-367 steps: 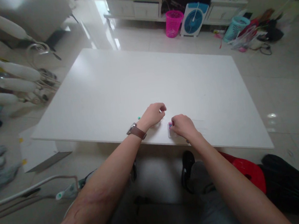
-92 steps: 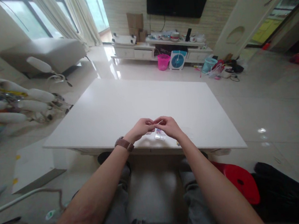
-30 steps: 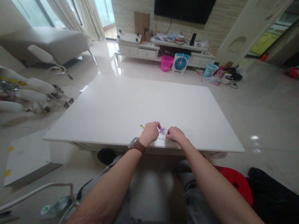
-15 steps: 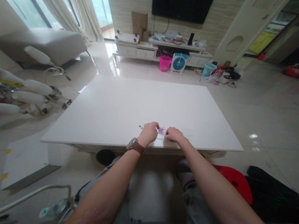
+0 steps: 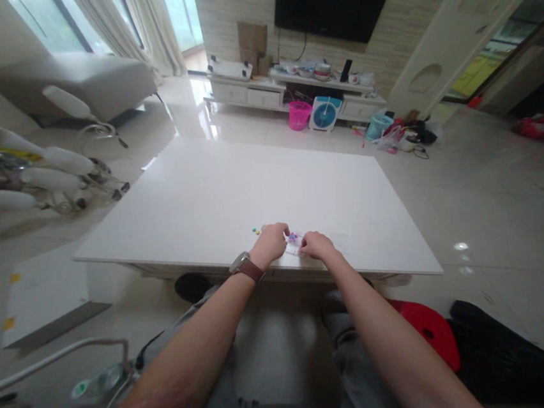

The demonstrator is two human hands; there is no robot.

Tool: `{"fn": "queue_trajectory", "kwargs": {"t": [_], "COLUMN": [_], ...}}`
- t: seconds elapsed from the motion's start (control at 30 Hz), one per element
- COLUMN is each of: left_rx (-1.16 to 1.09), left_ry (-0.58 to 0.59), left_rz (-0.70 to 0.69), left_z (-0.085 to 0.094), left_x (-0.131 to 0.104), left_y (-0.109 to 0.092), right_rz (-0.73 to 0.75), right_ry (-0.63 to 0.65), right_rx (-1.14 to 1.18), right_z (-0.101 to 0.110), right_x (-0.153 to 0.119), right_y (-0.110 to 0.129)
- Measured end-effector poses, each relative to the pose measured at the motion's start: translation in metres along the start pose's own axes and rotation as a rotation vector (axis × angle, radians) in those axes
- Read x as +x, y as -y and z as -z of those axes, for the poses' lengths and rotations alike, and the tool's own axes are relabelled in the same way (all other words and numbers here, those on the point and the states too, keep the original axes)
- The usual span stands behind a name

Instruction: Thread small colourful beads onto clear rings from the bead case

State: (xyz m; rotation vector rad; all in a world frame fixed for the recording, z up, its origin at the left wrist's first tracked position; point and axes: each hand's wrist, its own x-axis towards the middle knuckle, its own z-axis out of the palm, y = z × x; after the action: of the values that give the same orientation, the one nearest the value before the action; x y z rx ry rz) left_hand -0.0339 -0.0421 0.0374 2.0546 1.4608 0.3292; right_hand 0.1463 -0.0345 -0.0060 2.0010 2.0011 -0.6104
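One clear container (image 5: 294, 249) was flanked by the left hand (image 5: 270, 242) at nine o'clock, right hand (image 5: 318, 246) at three; neither grip's state could be told.

Vs. approx. 3 s ago, I've got the bare left hand (image 5: 270, 242) and the bare right hand (image 5: 318, 246) apart; their fingertips met then. Now they're on either side of a small clear plastic box w/ pink & purple bits (image 5: 293, 239), which showed just below the joined fingers. The brown-strapped silver watch (image 5: 240, 262) has turned face-up to my cam. A small round green bead (image 5: 254, 230) & yellow bead (image 5: 257, 233), hidden then, now show L of that hand. Since approx. 12 s ago my view's tipped up: black flat-screen TV (image 5: 336, 2) & brown cardboard boxes (image 5: 252, 37) now in.
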Motion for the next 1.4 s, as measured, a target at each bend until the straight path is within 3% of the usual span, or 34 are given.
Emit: {"fn": "queue_trajectory", "kwargs": {"t": [0.9, 1.1, 1.4], "left_rx": [0.000, 0.001, -0.005], "left_ry": [0.018, 0.033, 0.033], "left_rz": [0.013, -0.013, -0.016], "left_z": [0.004, 0.002, -0.002], "left_x": [0.000, 0.000, 0.003], "left_y": [-0.003, -0.001, 0.002], "right_rz": [0.095, 0.215, 0.187], "right_ry": [-0.018, -0.177, -0.184], "right_rx": [0.051, 0.009, 0.082], "right_z": [-0.003, -0.011, -0.018], "right_x": [0.004, 0.006, 0.010], "right_y": [-0.002, -0.004, -0.008]}}
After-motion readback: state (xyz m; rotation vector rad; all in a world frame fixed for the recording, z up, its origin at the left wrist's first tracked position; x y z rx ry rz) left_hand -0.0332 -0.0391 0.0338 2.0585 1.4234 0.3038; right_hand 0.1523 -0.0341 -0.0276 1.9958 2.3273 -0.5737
